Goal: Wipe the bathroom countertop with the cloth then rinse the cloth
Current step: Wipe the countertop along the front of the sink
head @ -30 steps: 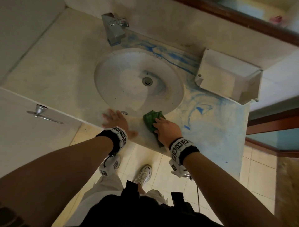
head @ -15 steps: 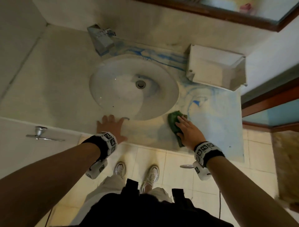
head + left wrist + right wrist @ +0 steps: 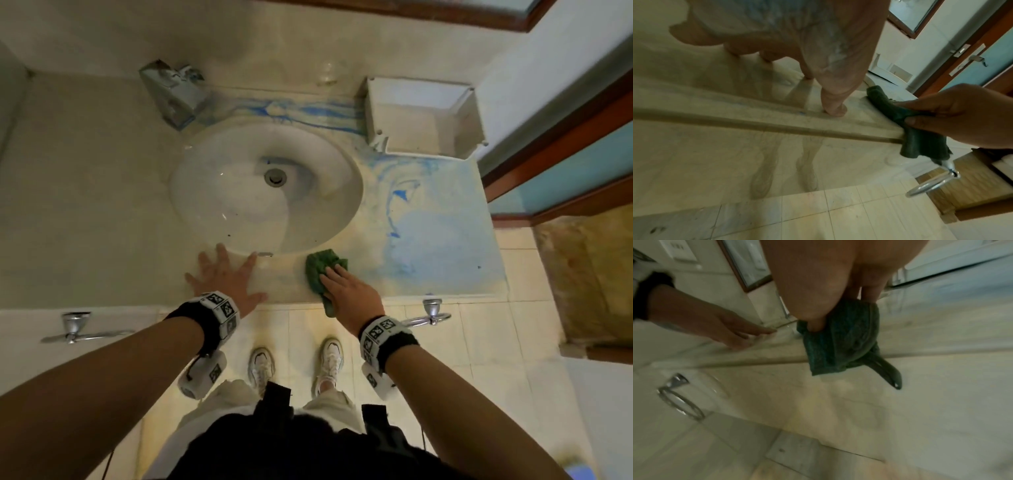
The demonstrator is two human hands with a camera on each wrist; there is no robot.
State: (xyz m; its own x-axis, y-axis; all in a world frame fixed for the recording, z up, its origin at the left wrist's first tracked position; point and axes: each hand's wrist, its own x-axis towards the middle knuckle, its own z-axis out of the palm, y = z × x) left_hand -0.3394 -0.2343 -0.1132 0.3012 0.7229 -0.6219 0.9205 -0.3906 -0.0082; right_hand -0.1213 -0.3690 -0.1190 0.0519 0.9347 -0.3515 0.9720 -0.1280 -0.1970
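Right hand [image 3: 349,298] grips cloth [image 3: 322,270], covering most; left hand [image 3: 224,279] flat, fingers spread, on countertop [image 3: 102,205]; wrist views blurred.

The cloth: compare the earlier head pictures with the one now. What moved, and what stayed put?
The right hand slid the cloth right along the front edge of the countertop, then back left, gripping it throughout. The left hand stayed flat at the sink's front rim. The blue smears on the right remain.

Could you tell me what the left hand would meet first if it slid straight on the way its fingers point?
Probably the sink basin: the left hand lies flat, its fingertips almost at the rim.
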